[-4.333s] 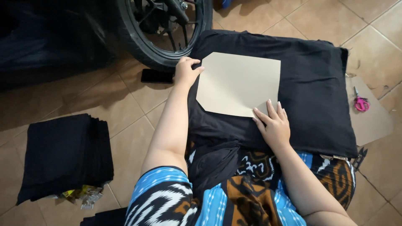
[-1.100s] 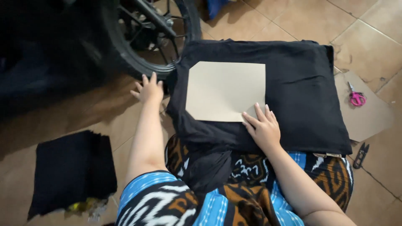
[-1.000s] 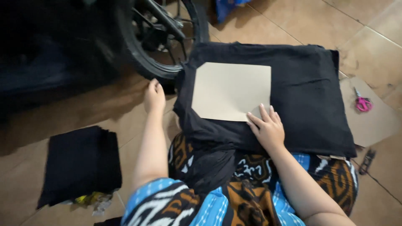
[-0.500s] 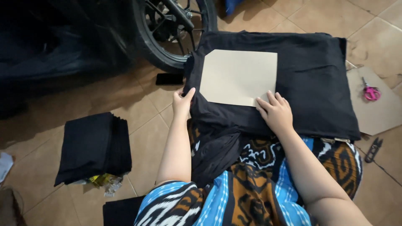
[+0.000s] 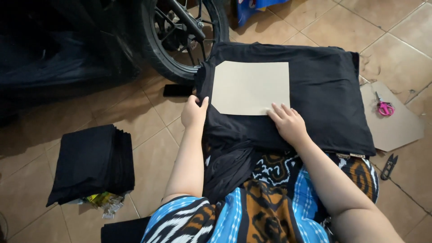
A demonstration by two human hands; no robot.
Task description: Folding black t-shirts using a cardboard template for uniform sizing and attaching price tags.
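two hands on the job: left hand (image 5: 194,113) has its fingers closed round the left edge of the black garment (image 5: 324,96), pinching the fabric just beside the cardboard template (image 5: 252,87). right hand (image 5: 290,123) lies flat, fingers spread and open, holding nothing, tips on the template's lower right corner. garment is spread on the floor in front of the lap, template lying on top of it toward the left.

risks as i read them: only the fingertips pin the template, so a tug on the fabric edge could slide or rotate it and skew the fold. loose cloth bunched near the lap could drag too. motorbike wheel (image 5: 180,36) sits just beside the garment's top-left corner, so fabric could pick up dirt. pink scissors (image 5: 384,108) well apart, no issue.
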